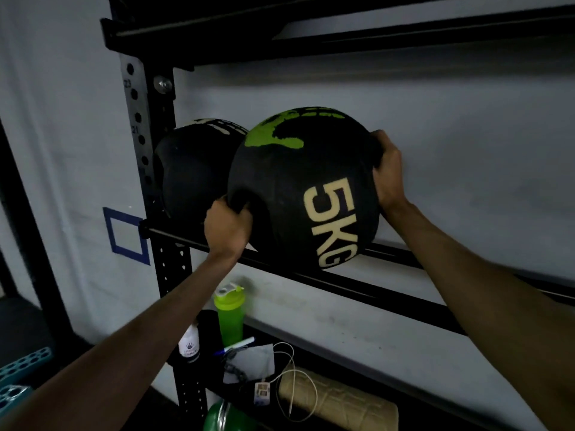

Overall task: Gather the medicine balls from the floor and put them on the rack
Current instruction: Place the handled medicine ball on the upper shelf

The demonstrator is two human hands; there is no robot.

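A black medicine ball (289, 188) marked "5KG", with a green handprint on top, sits on the black rack's middle rails (389, 293). My left hand (227, 228) grips the handle recess at its lower left. On its upper right side, my right hand (387, 169) grips the other recess. A second black medicine ball (189, 172) rests on the same rails, touching the first on its left, beside the perforated rack upright (140, 119).
On the shelf below stand a green shaker bottle (229, 315), a small white bottle (188, 343), a marker pen, a white cable (292, 387) and a beige roll (339, 399). A green kettlebell (224, 418) sits lower down. Teal perforated mats (21, 374) lie at the left. The white wall is close behind.
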